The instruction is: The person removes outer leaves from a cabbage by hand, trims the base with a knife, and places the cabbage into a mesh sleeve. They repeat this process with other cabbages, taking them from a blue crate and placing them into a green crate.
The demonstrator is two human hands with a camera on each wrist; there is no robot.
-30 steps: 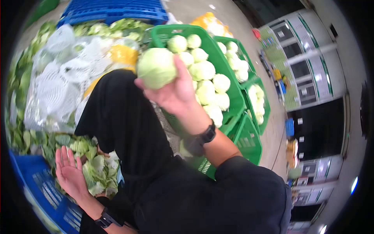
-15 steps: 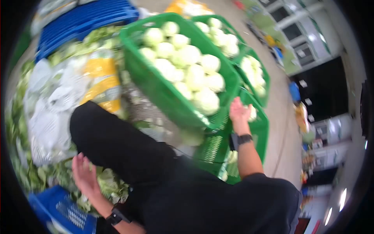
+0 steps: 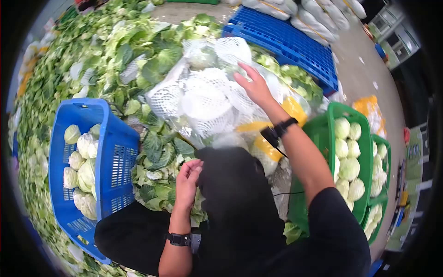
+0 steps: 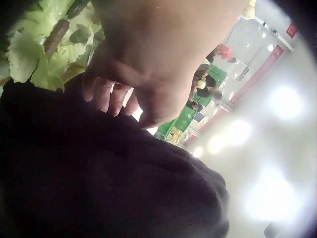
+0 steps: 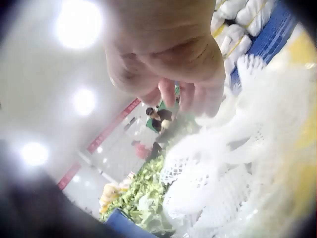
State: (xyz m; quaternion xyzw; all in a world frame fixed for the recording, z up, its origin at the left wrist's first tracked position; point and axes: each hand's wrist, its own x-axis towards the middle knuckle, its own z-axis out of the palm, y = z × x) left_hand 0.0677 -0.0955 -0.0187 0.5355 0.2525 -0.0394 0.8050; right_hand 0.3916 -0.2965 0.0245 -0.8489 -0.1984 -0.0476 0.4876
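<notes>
In the head view my right hand (image 3: pixel 254 87) reaches over a clear plastic bag full of white foam net sleeves (image 3: pixel 207 101), its fingers extended and holding nothing. The right wrist view shows the fingers just above the white foam netting (image 5: pixel 208 173). Beside my black-trousered knee (image 3: pixel 230 184) is my left hand (image 3: pixel 187 184), fingers loosely bent and nothing in them. Loose cabbage leaves (image 3: pixel 159 147) lie beyond that hand, and some show in the left wrist view (image 4: pixel 29 54) as well.
A blue crate (image 3: pixel 104 152) with several cabbages stands at left, tilted. Green crates (image 3: pixel 307 184) of pale cabbages line the right. Behind the bag lies a blue pallet (image 3: pixel 286 48) near white sacks (image 3: pixel 314 23). Leaves (image 3: pixel 50 120) cover the floor at left.
My right hand held a cabbage, then appeared empty over a green crate at right, and now is over the foam sleeves. The head view has swung left, bringing the blue crate into fuller view.
</notes>
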